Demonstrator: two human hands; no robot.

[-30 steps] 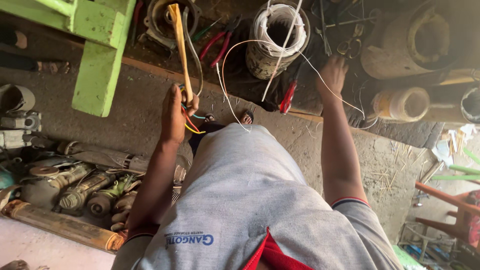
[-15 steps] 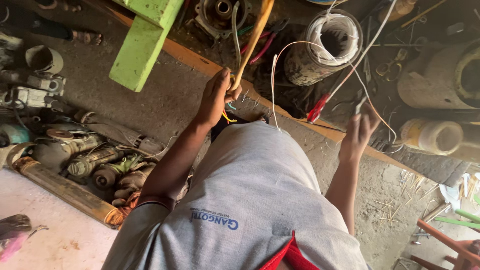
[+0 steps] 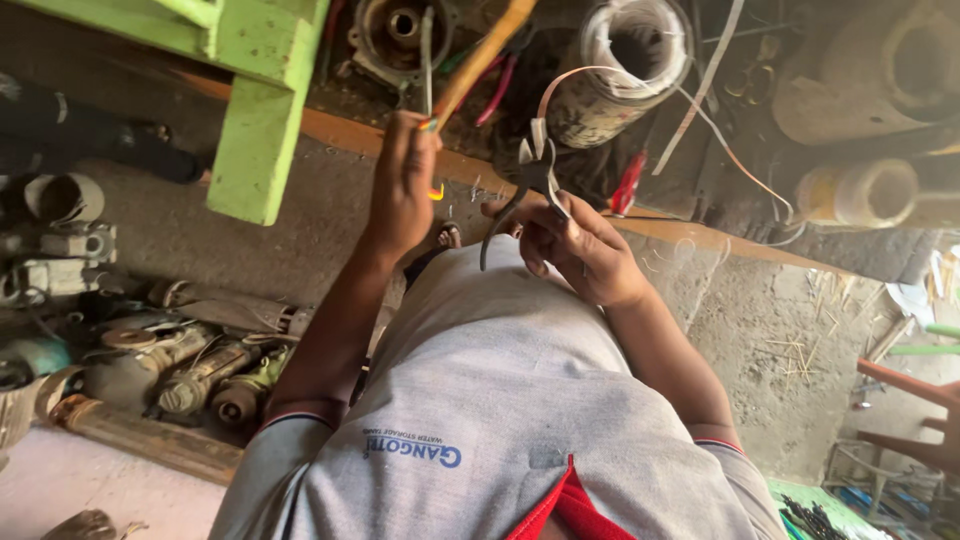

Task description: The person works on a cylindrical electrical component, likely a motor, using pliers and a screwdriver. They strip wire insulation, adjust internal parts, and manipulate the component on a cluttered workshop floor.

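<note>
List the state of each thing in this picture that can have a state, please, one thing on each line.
left hand: closed around the wooden stick and coloured wires
wooden stick: held, tilted up to the right
right hand: gripping the pliers
pliers: held, handles spread, tip at the white strip
white strip: loose, looping from the pliers toward the coil
coil of white strip: wound, lying on its side

A small blue printed logo sat low on the grey shirt, just left of centre; no packages, signs or screens showed.
</note>
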